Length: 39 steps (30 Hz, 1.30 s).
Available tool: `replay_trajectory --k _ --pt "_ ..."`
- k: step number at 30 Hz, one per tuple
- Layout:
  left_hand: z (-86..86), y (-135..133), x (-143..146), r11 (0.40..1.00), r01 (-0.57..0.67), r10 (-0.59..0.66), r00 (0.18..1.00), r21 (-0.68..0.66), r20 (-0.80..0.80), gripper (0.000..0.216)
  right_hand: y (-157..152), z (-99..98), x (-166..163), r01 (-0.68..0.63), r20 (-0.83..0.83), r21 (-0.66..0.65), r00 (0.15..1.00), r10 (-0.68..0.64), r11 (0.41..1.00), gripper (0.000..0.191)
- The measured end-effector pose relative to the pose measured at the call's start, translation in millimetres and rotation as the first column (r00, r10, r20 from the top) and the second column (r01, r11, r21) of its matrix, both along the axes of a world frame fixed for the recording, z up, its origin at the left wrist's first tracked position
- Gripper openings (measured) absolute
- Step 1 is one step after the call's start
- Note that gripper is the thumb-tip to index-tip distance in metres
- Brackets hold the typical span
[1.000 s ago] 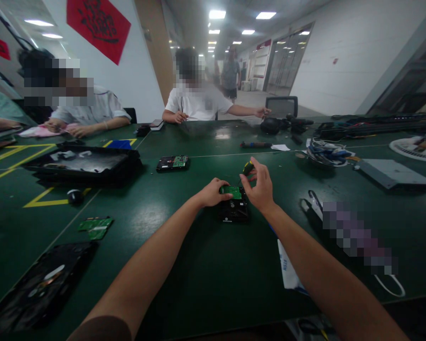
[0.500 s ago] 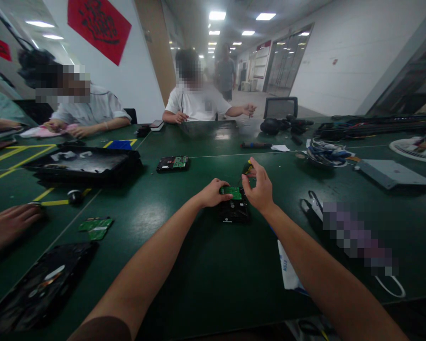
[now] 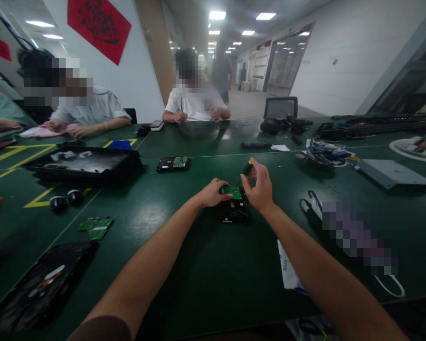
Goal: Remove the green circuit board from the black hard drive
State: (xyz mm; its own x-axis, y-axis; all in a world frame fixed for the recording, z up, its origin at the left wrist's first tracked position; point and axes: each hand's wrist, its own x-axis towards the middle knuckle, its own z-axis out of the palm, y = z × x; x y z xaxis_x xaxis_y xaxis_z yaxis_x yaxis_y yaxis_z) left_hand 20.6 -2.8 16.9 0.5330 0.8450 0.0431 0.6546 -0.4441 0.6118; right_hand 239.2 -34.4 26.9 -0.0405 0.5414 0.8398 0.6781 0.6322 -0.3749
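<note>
A hard drive (image 3: 234, 211) with a green circuit board (image 3: 235, 191) on its upper face lies on the table in front of me. My left hand (image 3: 215, 192) grips its left side, thumb on the board's edge. In my right hand (image 3: 260, 185) is a screwdriver (image 3: 248, 166) with a yellow and dark handle, pinched between thumb and fingers. It slants down toward the board's right part; its tip is too small to make out.
Another hard drive (image 3: 173, 164) lies beyond my left hand. To the left are a black tray (image 3: 81, 161), a loose green board (image 3: 96, 228) and a large black drive casing (image 3: 39, 289). A metal box (image 3: 397, 173) and cables (image 3: 328, 154) lie right. Co-workers sit opposite.
My hands stay almost in place. At the left, another person's hand has drawn back, uncovering a second round dark object. The person opposite has pulled in an outstretched hand.
</note>
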Motion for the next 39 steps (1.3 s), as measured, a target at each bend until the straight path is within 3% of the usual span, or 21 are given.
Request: replay_trajectory --k 39 --pt "-4.2 2.4 0.3 1.000 -0.002 0.002 1.000 0.019 0.007 0.066 2.4 -2.8 -0.1 -0.004 0.005 0.028 1.000 0.004 1.000 0.066"
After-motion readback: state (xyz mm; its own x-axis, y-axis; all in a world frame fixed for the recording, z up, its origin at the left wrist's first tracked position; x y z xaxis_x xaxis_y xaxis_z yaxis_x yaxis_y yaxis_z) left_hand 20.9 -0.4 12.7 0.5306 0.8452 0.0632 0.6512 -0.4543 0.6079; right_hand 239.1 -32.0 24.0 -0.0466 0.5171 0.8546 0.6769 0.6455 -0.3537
